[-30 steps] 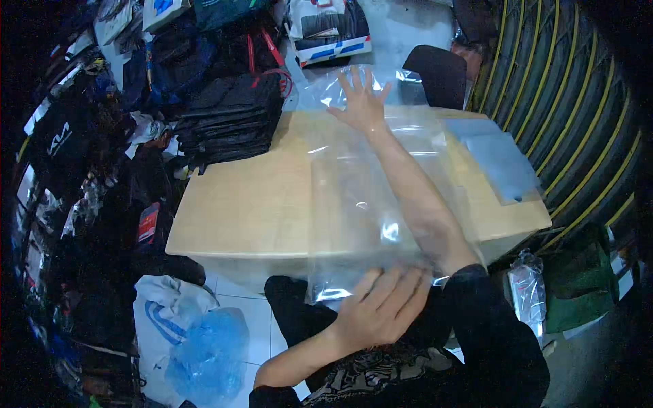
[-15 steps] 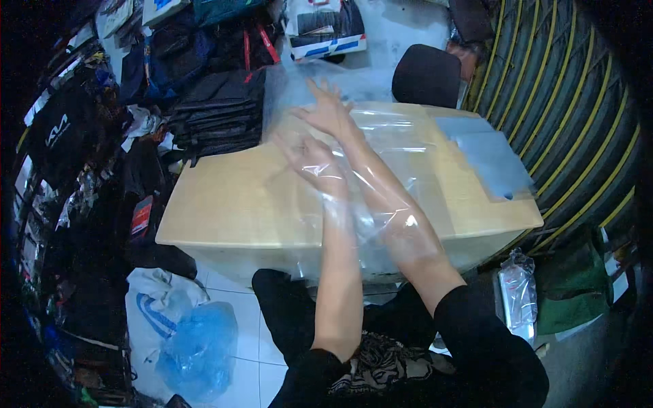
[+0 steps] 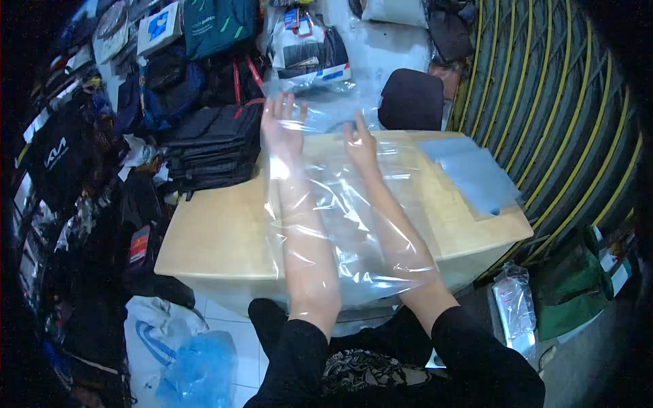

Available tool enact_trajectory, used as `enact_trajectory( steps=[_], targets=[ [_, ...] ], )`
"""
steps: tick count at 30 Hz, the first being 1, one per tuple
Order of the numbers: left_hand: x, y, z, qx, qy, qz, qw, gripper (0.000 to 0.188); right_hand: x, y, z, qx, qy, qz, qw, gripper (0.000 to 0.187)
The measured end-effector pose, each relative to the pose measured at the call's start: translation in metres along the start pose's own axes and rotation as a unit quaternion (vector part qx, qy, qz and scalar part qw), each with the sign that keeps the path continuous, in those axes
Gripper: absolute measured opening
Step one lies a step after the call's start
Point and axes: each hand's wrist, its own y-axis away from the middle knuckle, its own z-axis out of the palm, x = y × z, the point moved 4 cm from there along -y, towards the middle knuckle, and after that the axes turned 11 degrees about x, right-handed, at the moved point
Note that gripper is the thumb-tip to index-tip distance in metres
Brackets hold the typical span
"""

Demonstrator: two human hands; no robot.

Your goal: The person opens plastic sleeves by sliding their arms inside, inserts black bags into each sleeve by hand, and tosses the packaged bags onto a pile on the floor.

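Note:
Both my forearms reach into a large clear plastic bag (image 3: 340,211) spread over a light wooden table (image 3: 211,217). My left hand (image 3: 282,132) is inside it at the far left corner, fingers stretched out and apart, the plastic lying over them. Toward the bag's far right part, my right hand (image 3: 362,148) has its index finger and thumb extended and the other fingers partly curled. Nothing solid shows in either hand. The film is creased and shiny along both arms, and its near edge lies around my elbows.
Black folded bags (image 3: 214,146) are stacked at the table's left. Bluish plastic sheets (image 3: 473,177) lie on the right side. A dark chair back (image 3: 410,100) stands behind, a folding metal gate (image 3: 544,115) at right. A blue plastic bag (image 3: 197,370) rests on the tiled floor.
My left hand has moved farther away and leftward; my right has shifted right and slightly nearer, so the hands are now apart. The bag is spread wider. The view has tilted up slightly.

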Motion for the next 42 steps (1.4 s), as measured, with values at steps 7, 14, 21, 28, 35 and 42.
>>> enact_trajectory(
  steps=[7,14,21,28,35,42],
  targets=[
    [-0.011,0.018,-0.016,0.029,0.203,-0.041,0.978,0.029,-0.011,0.007,-0.003,0.021,0.021,-0.058,0.998,0.084],
    [-0.021,0.041,-0.029,0.046,0.117,0.017,0.992,0.02,-0.004,0.027,-0.003,-0.069,0.131,0.068,0.987,0.064],
    [-0.014,0.025,-0.086,0.133,-0.013,-0.019,0.991,0.045,0.008,0.015,-0.008,-0.039,0.122,0.007,0.992,0.067],
    [-0.077,0.036,-0.076,0.139,-0.014,-0.053,0.989,0.078,-0.002,0.069,-0.009,-0.12,0.04,0.235,0.964,0.072],
    [-0.121,0.055,-0.046,0.089,-0.106,-0.067,0.988,0.08,-0.012,0.1,-0.066,-0.059,-0.092,0.216,0.97,0.095],
    [-0.14,0.068,-0.066,0.137,-0.381,0.126,0.905,0.049,-0.023,0.022,-0.027,-0.084,0.105,0.206,0.969,0.077]
  ],
)
